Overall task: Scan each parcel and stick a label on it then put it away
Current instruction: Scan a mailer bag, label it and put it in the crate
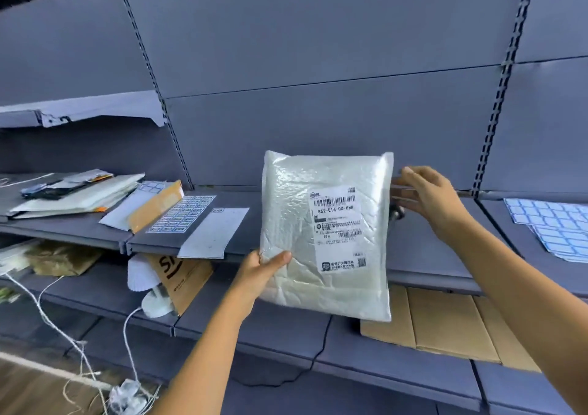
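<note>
A white bubble-mailer parcel (292, 223) with a printed shipping label (339, 228) is held upright in front of the grey shelf (445, 233). My left hand (262, 271) pinches its lower left corner, thumb on the front. My right hand (429, 198) is at the parcel's right edge, fingers around a dark device (401, 193) that is mostly hidden behind the parcel. A sheet of small stickers (181, 214) lies on the shelf to the left. More blue-bordered label sheets (553, 227) lie at the right.
Several envelopes and flat parcels (79, 195) are stacked on the shelf at the left, with a grey mailer (213, 233) overhanging the edge. Below are a brown SF paper bag (181, 277), a white lamp with cable (152, 303) and flattened cardboard (445, 322).
</note>
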Action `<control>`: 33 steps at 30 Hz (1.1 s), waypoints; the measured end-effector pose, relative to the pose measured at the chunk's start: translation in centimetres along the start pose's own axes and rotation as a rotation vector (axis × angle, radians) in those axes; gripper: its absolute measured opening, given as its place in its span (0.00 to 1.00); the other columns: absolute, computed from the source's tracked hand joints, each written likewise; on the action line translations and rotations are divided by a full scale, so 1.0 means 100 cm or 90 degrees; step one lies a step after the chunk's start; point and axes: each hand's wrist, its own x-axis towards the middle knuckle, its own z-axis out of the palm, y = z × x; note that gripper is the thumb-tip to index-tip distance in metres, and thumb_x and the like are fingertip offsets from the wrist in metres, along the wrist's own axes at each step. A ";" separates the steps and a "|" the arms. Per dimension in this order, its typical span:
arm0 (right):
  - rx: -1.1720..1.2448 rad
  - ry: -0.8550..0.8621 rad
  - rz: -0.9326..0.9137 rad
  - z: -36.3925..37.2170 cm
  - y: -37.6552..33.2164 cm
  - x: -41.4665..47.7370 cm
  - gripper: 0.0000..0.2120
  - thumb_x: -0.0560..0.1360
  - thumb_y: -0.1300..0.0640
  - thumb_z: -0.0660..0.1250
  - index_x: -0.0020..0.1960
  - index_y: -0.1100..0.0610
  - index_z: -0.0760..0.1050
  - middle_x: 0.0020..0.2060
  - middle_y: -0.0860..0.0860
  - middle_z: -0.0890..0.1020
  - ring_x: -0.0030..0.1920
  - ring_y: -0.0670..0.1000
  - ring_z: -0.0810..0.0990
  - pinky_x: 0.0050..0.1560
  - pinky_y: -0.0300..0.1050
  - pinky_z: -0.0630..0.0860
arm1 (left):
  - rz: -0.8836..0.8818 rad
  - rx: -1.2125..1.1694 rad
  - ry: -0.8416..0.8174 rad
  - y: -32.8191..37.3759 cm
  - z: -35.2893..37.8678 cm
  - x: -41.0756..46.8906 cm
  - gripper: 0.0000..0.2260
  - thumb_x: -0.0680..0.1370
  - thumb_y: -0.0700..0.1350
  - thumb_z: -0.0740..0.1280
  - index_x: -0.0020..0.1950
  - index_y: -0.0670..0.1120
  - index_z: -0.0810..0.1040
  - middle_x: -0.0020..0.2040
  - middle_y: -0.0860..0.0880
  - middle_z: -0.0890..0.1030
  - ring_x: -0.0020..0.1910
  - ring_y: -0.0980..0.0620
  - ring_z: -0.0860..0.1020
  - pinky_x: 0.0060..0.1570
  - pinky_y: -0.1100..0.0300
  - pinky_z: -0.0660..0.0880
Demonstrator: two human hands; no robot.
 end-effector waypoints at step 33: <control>-0.076 0.193 0.021 0.120 0.026 0.030 0.17 0.72 0.70 0.63 0.51 0.53 0.63 0.52 0.58 0.77 0.35 0.52 0.79 0.31 0.52 0.77 | 0.072 -0.067 -0.095 -0.020 -0.019 0.221 0.03 0.76 0.43 0.69 0.46 0.50 0.78 0.38 0.58 0.83 0.37 0.61 0.80 0.34 0.73 0.73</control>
